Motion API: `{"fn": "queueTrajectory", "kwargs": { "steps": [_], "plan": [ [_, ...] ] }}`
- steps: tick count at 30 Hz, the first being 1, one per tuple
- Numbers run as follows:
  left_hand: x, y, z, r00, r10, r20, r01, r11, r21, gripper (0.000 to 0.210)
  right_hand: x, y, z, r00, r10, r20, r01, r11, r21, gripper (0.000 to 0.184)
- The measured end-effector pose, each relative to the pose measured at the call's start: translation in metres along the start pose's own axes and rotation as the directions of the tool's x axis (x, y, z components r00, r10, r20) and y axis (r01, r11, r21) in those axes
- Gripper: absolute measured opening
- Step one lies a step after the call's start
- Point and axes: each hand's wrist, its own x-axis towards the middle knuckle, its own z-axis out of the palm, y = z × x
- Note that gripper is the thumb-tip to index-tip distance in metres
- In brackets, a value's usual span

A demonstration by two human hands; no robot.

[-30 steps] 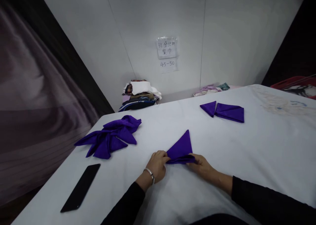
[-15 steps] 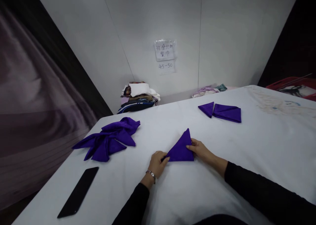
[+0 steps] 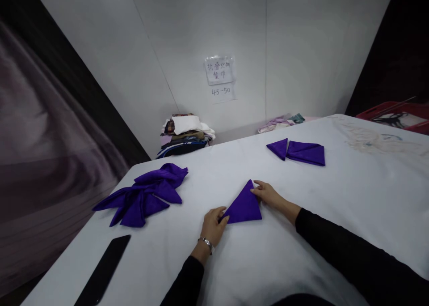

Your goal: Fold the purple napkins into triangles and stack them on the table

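Both black-sleeved arms reach forward, left hand (image 3: 213,224) and right hand (image 3: 267,193) pressed down flat

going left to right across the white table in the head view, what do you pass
black phone → heap of loose purple napkins → left hand → purple triangle napkin → right hand → folded purple napkins at the far side

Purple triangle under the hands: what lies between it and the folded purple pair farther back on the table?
Head view: nothing; only bare white tablecloth separates the purple triangle from the folded pair.
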Motion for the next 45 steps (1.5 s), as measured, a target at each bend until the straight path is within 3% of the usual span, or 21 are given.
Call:
{"fn": "queueTrajectory", "kwargs": {
  "steps": [11,22,29,38,45],
  "plan": [
    [0.0,-0.002,0.0,1.0,-0.017,0.015,0.018,1.0,-0.023,0.029,0.025,-0.007,0.002,0.999,0.04,-0.031,-0.041,0.999,-0.025,0.018],
    [-0.003,-0.005,0.007,0.997,-0.048,-0.061,0.04,0.991,-0.124,0.033,0.032,-0.012,-0.004,0.997,0.08,0.006,-0.08,0.996,-0.047,0.012],
    [-0.005,-0.009,0.013,0.985,-0.114,-0.132,0.093,0.984,-0.155,0.031,0.046,-0.003,-0.003,0.999,0.037,-0.032,-0.041,0.994,-0.106,0.008],
    [-0.006,-0.009,0.012,0.977,-0.102,-0.185,0.088,0.993,-0.083,0.03,0.048,-0.003,-0.003,0.997,-0.033,-0.066,0.011,0.953,-0.302,0.02],
    [-0.008,-0.007,0.01,0.975,-0.098,-0.199,0.094,0.995,-0.026,0.026,0.045,-0.007,-0.007,0.993,-0.095,-0.069,0.044,0.845,-0.534,0.018]
  ]
}}
